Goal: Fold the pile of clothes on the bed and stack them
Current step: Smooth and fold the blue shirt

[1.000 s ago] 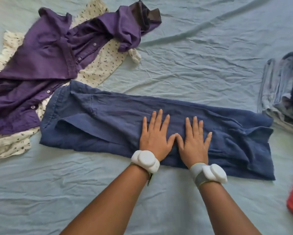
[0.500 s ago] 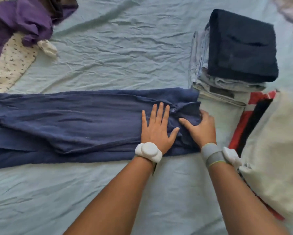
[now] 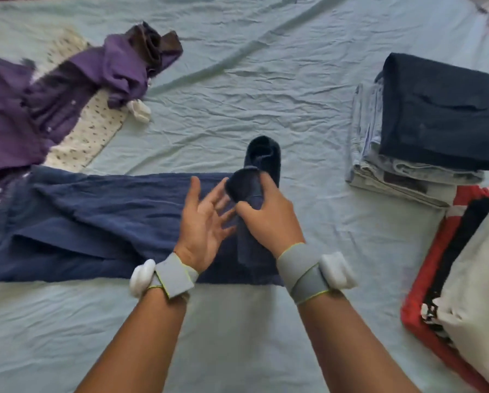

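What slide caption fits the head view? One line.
Right hand lifts the blue garment's end; left hand open.

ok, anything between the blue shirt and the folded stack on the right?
Nothing visible. The right hand grips the blue shirt's lifted end, and only bare bedsheet lies between it and the folded stack.

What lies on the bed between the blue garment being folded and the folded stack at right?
Only bare, wrinkled bedsheet separates the blue garment from the folded stack, in the head view.
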`<state>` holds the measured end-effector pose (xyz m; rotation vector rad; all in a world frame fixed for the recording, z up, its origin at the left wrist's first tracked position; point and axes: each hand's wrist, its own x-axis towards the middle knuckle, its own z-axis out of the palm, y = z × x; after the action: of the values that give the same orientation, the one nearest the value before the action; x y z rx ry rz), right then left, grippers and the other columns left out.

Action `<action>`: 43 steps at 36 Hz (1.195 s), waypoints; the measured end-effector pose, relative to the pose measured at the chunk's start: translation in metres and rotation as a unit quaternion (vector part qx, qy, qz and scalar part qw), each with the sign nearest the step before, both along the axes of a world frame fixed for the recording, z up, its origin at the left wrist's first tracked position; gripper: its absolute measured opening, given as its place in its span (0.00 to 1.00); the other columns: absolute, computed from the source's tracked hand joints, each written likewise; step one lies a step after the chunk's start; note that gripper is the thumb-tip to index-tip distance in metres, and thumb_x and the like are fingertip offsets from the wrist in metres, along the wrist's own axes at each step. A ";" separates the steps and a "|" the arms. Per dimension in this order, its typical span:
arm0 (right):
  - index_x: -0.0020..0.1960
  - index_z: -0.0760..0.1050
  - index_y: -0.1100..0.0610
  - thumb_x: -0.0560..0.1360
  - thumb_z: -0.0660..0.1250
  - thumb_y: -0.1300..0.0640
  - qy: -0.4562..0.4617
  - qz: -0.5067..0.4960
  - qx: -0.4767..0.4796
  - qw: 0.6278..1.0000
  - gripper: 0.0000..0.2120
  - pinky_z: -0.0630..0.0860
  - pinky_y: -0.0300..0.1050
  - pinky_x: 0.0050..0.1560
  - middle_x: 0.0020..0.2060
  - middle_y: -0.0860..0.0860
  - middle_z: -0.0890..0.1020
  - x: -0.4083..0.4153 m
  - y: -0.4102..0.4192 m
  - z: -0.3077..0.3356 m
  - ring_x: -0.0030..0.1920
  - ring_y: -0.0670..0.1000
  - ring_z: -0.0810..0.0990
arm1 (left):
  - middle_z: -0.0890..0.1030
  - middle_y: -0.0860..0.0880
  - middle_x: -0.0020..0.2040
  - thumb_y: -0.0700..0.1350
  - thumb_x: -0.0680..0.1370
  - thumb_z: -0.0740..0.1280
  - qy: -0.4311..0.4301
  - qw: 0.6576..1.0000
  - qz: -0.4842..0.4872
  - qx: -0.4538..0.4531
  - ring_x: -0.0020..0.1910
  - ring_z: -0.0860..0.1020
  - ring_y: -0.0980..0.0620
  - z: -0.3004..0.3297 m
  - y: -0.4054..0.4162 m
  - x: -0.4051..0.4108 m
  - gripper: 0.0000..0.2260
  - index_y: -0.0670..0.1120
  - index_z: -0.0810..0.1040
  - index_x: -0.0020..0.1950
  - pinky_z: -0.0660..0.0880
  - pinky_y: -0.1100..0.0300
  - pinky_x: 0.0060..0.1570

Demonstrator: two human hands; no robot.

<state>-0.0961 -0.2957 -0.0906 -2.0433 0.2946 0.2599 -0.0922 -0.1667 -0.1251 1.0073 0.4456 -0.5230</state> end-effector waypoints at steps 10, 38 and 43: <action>0.70 0.68 0.51 0.78 0.63 0.53 -0.050 0.027 -0.092 0.994 0.20 0.71 0.55 0.60 0.58 0.55 0.75 -0.007 0.079 -0.037 0.58 0.57 0.74 | 0.84 0.42 0.55 0.60 0.78 0.64 0.065 0.992 0.040 0.103 0.53 0.83 0.44 -0.012 0.104 0.003 0.22 0.45 0.83 0.59 0.81 0.52 0.46; 0.53 0.74 0.53 0.76 0.68 0.60 -0.066 -0.217 0.155 0.962 0.07 0.78 0.44 0.51 0.43 0.45 0.84 -0.087 -0.009 0.051 0.46 0.45 0.82 | 0.64 0.53 0.76 0.69 0.77 0.52 -0.032 0.975 -0.171 0.141 0.77 0.58 0.52 0.000 -0.048 -0.084 0.32 0.53 0.63 0.76 0.52 0.47 0.76; 0.61 0.71 0.51 0.75 0.69 0.54 -0.040 -0.241 0.084 0.966 0.16 0.76 0.59 0.58 0.51 0.49 0.82 -0.099 -0.005 0.034 0.51 0.50 0.82 | 0.81 0.41 0.59 0.63 0.80 0.53 0.171 0.978 -0.093 -0.080 0.57 0.80 0.43 -0.005 -0.060 -0.084 0.29 0.43 0.76 0.67 0.76 0.53 0.57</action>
<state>-0.1953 -0.3009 -0.0568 -1.7464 0.6801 -0.0961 -0.1767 -0.2267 -0.1305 0.8096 0.6077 -0.8948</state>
